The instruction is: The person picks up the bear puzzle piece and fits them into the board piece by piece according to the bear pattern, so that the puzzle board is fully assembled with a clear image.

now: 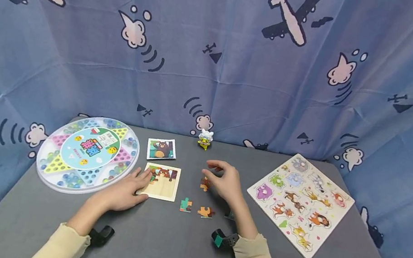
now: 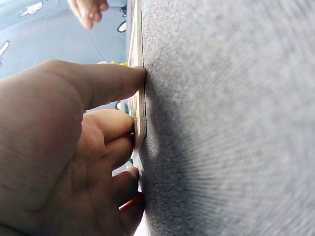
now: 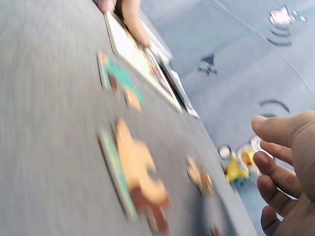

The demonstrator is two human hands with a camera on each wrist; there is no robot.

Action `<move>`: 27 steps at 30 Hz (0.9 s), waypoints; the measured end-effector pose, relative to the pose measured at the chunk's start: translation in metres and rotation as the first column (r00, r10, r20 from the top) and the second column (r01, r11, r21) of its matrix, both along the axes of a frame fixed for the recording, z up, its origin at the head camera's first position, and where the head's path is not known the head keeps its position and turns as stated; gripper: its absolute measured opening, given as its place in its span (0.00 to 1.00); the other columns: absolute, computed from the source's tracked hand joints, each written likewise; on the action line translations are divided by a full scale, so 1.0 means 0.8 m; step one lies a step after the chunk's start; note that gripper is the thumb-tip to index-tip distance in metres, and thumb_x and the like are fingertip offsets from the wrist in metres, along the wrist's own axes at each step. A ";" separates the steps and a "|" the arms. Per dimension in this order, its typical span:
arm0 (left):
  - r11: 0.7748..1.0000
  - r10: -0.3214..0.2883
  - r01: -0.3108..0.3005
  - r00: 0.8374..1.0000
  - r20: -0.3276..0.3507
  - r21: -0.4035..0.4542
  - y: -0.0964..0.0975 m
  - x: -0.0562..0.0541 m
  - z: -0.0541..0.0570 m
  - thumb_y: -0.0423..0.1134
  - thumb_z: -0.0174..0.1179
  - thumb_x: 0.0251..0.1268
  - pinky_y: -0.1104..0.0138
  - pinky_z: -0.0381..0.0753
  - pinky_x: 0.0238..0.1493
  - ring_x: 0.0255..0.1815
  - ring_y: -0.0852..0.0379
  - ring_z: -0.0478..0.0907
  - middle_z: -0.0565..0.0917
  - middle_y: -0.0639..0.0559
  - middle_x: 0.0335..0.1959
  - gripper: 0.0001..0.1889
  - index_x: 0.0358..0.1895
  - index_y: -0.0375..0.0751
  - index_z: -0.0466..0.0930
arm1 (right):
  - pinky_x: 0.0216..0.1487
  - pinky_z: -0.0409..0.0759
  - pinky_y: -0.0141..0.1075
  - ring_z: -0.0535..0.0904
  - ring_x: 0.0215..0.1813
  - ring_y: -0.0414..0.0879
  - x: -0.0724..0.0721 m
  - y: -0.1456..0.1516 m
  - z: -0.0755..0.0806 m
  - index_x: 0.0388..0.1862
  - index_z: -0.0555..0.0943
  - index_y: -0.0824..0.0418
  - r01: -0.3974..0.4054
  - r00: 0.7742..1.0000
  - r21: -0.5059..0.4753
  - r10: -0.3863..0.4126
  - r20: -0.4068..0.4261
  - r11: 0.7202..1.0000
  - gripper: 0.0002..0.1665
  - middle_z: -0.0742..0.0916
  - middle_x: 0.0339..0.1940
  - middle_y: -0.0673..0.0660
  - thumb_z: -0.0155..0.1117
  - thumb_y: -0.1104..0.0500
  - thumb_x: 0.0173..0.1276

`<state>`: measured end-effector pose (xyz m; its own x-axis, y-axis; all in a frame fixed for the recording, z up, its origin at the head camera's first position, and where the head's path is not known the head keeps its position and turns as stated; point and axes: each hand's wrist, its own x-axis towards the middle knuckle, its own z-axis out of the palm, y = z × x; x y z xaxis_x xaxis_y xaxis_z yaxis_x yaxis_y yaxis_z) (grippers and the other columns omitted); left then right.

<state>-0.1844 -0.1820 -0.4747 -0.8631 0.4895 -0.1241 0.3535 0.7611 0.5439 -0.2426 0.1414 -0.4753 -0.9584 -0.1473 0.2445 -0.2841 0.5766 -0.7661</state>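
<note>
My left hand (image 1: 128, 191) rests at the left side of a small wooden jigsaw tray (image 1: 162, 192). Its thumb lies along the tray's near edge while fingers reach over the left part. Bear-picture pieces (image 1: 164, 173) fill the tray's upper part; bare wood shows below. My right hand (image 1: 225, 182) is raised over a brown jigsaw piece (image 1: 205, 184), fingers loosely bent with nothing between them. Nearer me lie a green jigsaw piece (image 1: 185, 204) and an orange-brown one (image 1: 206, 212). A dark piece (image 1: 230, 215) is partly hidden by the right wrist.
Behind the tray lies a bear picture card (image 1: 162, 149). A round marble game board (image 1: 57, 176) sits at left, an animal peg puzzle (image 1: 301, 205) at right. A small yellow-and-white figurine (image 1: 205, 139) stands at the back of the grey table (image 1: 152, 248), before a blue curtain (image 1: 179, 50).
</note>
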 end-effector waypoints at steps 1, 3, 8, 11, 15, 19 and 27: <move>1.000 0.002 -0.002 1.000 0.001 -0.003 0.000 0.000 0.000 0.44 0.58 0.81 0.37 0.49 0.84 0.86 0.26 0.43 0.54 0.34 0.86 0.36 0.82 0.28 0.58 | 0.56 0.84 0.54 0.85 0.52 0.56 0.000 0.007 -0.001 0.59 0.88 0.64 0.006 1.000 -0.008 -0.006 0.005 1.000 0.21 0.91 0.51 0.60 0.76 0.57 0.71; 1.000 0.003 -0.003 1.000 0.000 -0.011 0.000 -0.001 0.000 0.44 0.58 0.81 0.37 0.50 0.84 0.86 0.26 0.43 0.54 0.34 0.86 0.36 0.82 0.28 0.58 | 0.57 0.84 0.55 0.84 0.53 0.56 0.000 0.020 -0.003 0.60 0.88 0.64 0.020 1.000 -0.023 -0.019 0.020 1.000 0.21 0.91 0.52 0.61 0.75 0.56 0.71; 1.000 0.006 -0.006 1.000 0.000 -0.012 0.001 -0.001 0.000 0.44 0.59 0.81 0.36 0.50 0.83 0.86 0.26 0.44 0.55 0.34 0.86 0.36 0.82 0.29 0.58 | 0.57 0.83 0.53 0.85 0.55 0.56 0.000 0.040 -0.009 0.60 0.87 0.65 0.024 0.999 -0.033 -0.023 0.039 0.999 0.22 0.91 0.53 0.61 0.75 0.56 0.72; 1.000 0.016 -0.015 1.000 0.010 -0.010 0.001 -0.002 -0.001 0.44 0.58 0.81 0.37 0.49 0.84 0.86 0.27 0.43 0.54 0.35 0.86 0.36 0.82 0.29 0.58 | 0.55 0.84 0.51 0.85 0.54 0.56 0.000 0.045 -0.013 0.60 0.87 0.65 0.003 0.999 -0.033 -0.001 0.036 0.999 0.22 0.91 0.53 0.61 0.76 0.57 0.71; 1.000 0.016 -0.016 1.000 0.012 -0.013 0.000 -0.002 -0.003 0.44 0.58 0.81 0.37 0.49 0.84 0.86 0.28 0.43 0.54 0.36 0.86 0.36 0.83 0.30 0.57 | 0.54 0.84 0.50 0.86 0.53 0.55 0.001 0.048 -0.020 0.59 0.88 0.64 -0.030 0.999 -0.042 0.031 0.029 0.999 0.21 0.91 0.52 0.60 0.77 0.58 0.70; 1.000 0.013 -0.013 1.000 0.002 -0.013 -0.001 -0.004 -0.004 0.44 0.58 0.81 0.37 0.49 0.84 0.86 0.28 0.43 0.54 0.36 0.86 0.36 0.83 0.30 0.57 | 0.56 0.84 0.52 0.86 0.53 0.55 -0.001 0.051 -0.029 0.59 0.88 0.63 -0.055 0.998 -0.030 0.056 0.021 0.998 0.21 0.91 0.52 0.59 0.78 0.58 0.69; 1.000 0.017 -0.017 1.000 0.003 -0.012 -0.001 -0.003 -0.004 0.44 0.58 0.81 0.36 0.50 0.83 0.86 0.27 0.43 0.54 0.36 0.86 0.37 0.83 0.30 0.57 | 0.60 0.83 0.51 0.85 0.56 0.52 -0.004 0.052 -0.043 0.56 0.90 0.59 -0.126 0.991 0.108 0.130 -0.022 0.986 0.21 0.90 0.54 0.55 0.80 0.54 0.67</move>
